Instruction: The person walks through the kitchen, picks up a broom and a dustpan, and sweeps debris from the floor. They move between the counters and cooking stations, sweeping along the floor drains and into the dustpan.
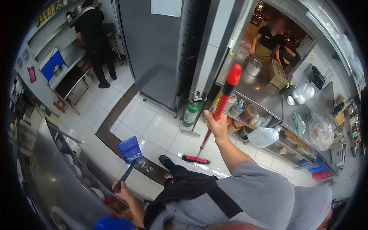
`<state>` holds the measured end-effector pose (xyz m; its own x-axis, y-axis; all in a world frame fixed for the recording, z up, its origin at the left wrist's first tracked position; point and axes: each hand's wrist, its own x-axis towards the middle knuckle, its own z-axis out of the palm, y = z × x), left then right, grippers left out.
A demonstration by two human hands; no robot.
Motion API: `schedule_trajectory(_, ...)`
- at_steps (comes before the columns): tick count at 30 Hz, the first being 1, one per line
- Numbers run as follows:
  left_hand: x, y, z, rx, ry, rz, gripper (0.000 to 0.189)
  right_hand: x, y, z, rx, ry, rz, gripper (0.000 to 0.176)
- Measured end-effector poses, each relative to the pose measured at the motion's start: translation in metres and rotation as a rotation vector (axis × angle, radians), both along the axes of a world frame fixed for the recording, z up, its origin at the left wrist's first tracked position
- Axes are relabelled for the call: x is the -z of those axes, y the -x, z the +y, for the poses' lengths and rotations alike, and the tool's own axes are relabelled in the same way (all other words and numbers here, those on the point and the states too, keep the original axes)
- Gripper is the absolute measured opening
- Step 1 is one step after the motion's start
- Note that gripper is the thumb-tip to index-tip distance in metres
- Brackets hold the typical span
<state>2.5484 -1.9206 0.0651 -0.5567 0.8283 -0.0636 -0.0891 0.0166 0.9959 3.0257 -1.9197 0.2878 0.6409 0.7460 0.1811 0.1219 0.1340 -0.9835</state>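
My right hand (217, 125) is wrapped round the red handle of a broom (222, 107), below its rounded red top end. The broom's head, red with dark bristles, rests on the white tiles ahead of my shoe. Down at the left, my left hand (122, 192) grips the black handle of a blue dustpan (128, 148). The pan points away from me over the tiles and the dark floor strip; whitish marks or bits show on it, too small to tell which. Pale scraps lie on the strip (153, 169) beside the pan.
A tall grey cabinet (153, 50) stands ahead, with a green gas cylinder (191, 114) at its right. Steel shelving (46, 153) flanks my left, a steel counter (264, 96) my right. One person (94, 38) stands at the far left, another (266, 42) behind the counter.
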Motion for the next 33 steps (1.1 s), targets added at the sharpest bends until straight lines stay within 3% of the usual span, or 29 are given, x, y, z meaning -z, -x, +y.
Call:
schedule_trajectory(3, -0.016, 0.011, 0.045, -0.023, -0.032, -0.023, 0.026, -0.009, 0.014, 0.062, 0.042, 0.087, -0.136, 0.036)
schedule_trajectory(6, -0.037, 0.022, 0.095, -0.052, -0.066, -0.046, 0.025, -0.029, 0.040, 0.139, -0.069, 0.119, -0.191, 0.036)
schedule_trajectory(12, -0.055, 0.062, 0.177, -0.139, -0.047, 0.055, 0.024, -0.055, 0.118, 0.299, -0.284, 0.123, -0.191, 0.035)
schedule_trajectory(14, -0.050, 0.083, 0.203, -0.136, 0.020, 0.139, 0.023, -0.067, 0.151, 0.342, -0.352, 0.135, -0.040, 0.033)
schedule_trajectory(15, -0.034, 0.098, 0.220, -0.197, 0.065, 0.221, 0.025, -0.063, 0.163, 0.371, -0.361, 0.036, -0.115, 0.030)
schedule_trajectory(18, -0.050, 0.123, 0.264, -0.250, 0.070, 0.107, 0.023, -0.067, 0.227, 0.438, -0.438, -0.108, 0.059, 0.028)
schedule_trajectory(21, -0.040, 0.156, 0.314, -0.334, 0.035, 0.019, 0.027, -0.064, 0.286, 0.510, -0.562, -0.253, 0.032, 0.030)
schedule_trajectory(24, -0.019, 0.192, 0.376, -0.336, 0.087, 0.106, 0.026, -0.057, 0.327, 0.586, -0.528, -0.258, 0.076, 0.033)
schedule_trajectory(27, -0.035, 0.229, 0.452, -0.377, 0.085, 0.024, 0.024, -0.058, 0.370, 0.668, -0.530, -0.342, 0.050, 0.031)
schedule_trajectory(33, -0.049, 0.320, 0.581, -0.360, 0.105, 0.109, 0.024, -0.036, 0.447, 0.778, -0.575, -0.436, 0.160, 0.031)
